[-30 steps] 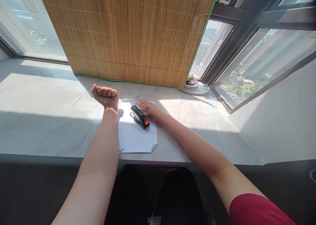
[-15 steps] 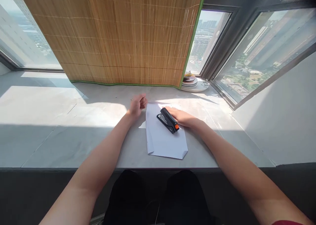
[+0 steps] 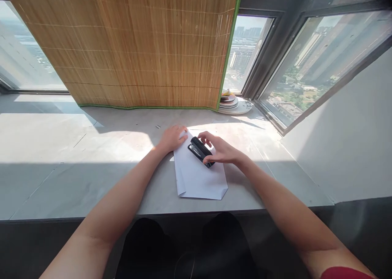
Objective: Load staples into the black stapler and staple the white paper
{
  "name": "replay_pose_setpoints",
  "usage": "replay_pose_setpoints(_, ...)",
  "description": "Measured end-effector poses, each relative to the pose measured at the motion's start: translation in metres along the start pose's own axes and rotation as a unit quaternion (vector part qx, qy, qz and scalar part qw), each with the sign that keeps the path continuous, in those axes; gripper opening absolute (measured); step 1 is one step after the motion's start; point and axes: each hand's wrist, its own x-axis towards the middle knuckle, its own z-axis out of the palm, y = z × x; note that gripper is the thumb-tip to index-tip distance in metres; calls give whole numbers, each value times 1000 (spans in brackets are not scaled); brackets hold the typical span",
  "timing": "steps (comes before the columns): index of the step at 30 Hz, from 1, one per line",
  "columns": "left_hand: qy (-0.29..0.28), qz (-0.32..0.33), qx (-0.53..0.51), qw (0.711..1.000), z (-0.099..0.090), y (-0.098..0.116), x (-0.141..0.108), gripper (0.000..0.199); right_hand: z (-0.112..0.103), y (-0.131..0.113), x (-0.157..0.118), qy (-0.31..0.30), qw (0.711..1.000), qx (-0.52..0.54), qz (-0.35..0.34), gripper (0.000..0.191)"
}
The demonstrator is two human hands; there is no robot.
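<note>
Left hand [image 3: 173,139] moved onto paper [image 3: 200,185]; stapler [image 3: 199,150] rightward (right hand [image 3: 222,150] around it)

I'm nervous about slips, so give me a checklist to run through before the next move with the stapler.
1. Stapler on the paper: ok, it lies on the sheet.
2. Firm grip by the right hand: cannot tell; thumb and fingers are at the stapler.
3. Left hand clear of the stapler: ok, it is at the paper's upper left edge.
4. Paper flat: not ok, the lower left edge and lower right corner look folded.
5. Staples loaded: cannot tell, the inside is hidden.
6. Stack of plates out of the way: ok, by the window corner.
</note>
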Motion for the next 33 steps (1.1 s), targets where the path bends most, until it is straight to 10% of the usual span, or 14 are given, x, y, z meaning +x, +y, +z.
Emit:
replay_pose_setpoints(19,-19,-36,-40,998,-6,-2,-1,32,12,2,8,-23,996,-50,-66,58)
replay_pose_setpoints(27,-5,-45,-62,997,0,-8,4,27,-20,29,2,164,982,91,-3,52)
replay_pose_setpoints(33,-3,-41,-72,997,4,-12,6,25,-27,36,-4,105,987,123,1,44)
